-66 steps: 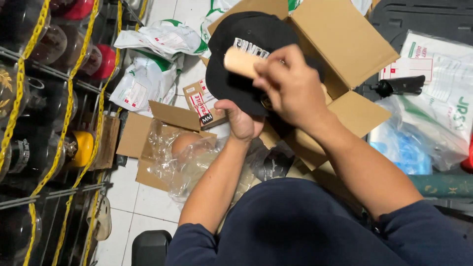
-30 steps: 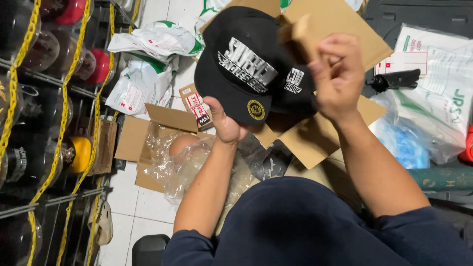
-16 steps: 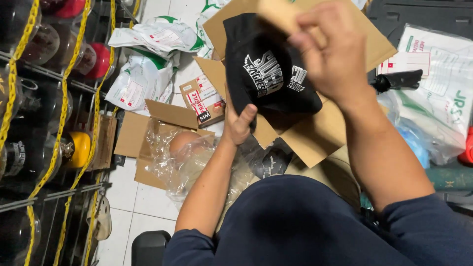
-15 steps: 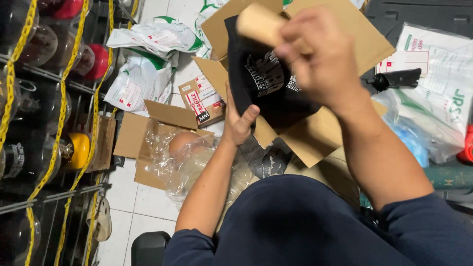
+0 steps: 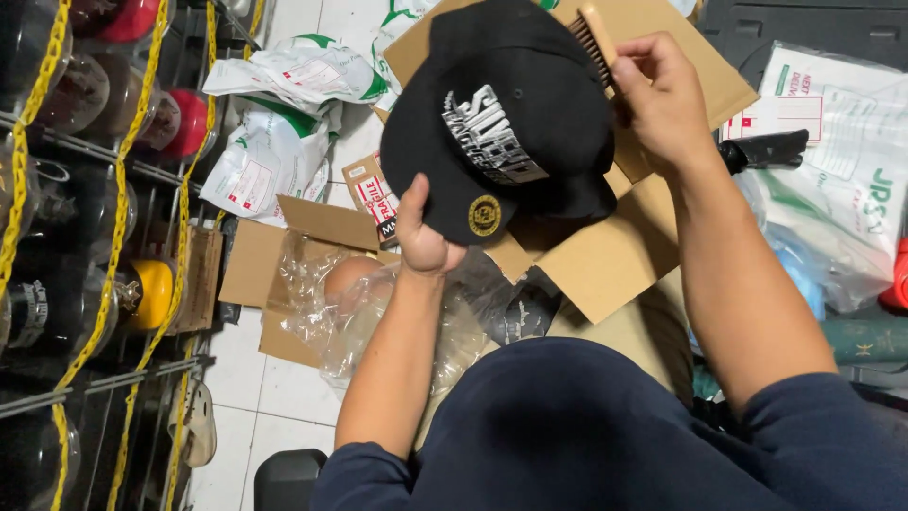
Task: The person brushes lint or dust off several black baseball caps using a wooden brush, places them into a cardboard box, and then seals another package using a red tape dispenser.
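My left hand [image 5: 423, 232] grips the flat brim of a black cap [image 5: 530, 104] with raised silver lettering on its front and a round gold sticker on the brim. The cap is held up over an open cardboard box [image 5: 615, 255]. My right hand [image 5: 662, 99] holds a wooden brush [image 5: 596, 43], its dark bristles against the right side of the cap's crown.
A smaller open cardboard box with clear plastic wrap [image 5: 322, 303] lies on the tiled floor below the cap. White mailer bags [image 5: 284, 123] lie beyond it. A rack with yellow chain and caps [image 5: 104, 189] stands at left. Plastic-wrapped parcels [image 5: 842, 161] sit at right.
The cap has turned so its front and brim face me again. My right hand with the brush has moved from in front of the cap to its right side.
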